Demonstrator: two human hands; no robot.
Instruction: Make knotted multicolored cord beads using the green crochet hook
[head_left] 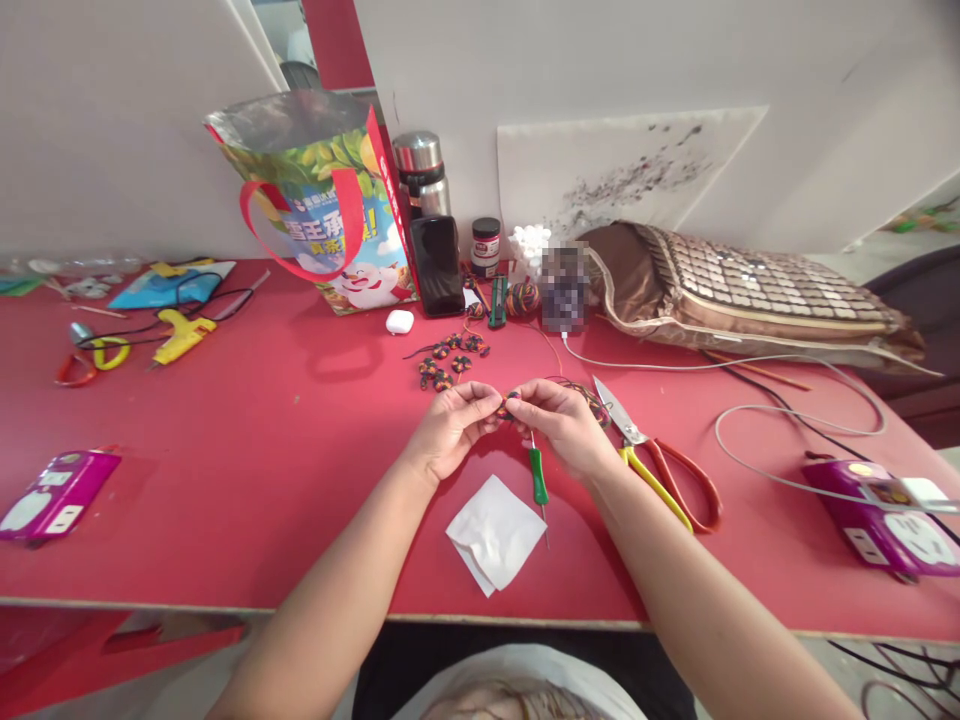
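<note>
Between the fingertips of my left hand (pixel 466 418) and my right hand (pixel 553 415) is a small multicoloured crocheted piece (pixel 507 405), dark with orange and red. Both hands pinch it from either side, hiding part of it. Just below my right fingers, a green-handled crochet hook (pixel 538 476) lies on the table. In front of me rests a folded white paper napkin (pixel 495 535). Beyond my hands lie several similar crocheted pieces (pixel 461 364). Large scissors (pixel 660 470) with red and yellow handles lie right of my right hand.
On the red table (pixel 225 450) stand a colourful bag (pixel 322 200), a steel flask (pixel 424 170), a black phone (pixel 438 265) and a white earbud case (pixel 400 322). A yellow glue gun (pixel 180 335) lies left. Purple power strips (pixel 64 490) sit at both sides. A white cable (pixel 675 366) crosses the right.
</note>
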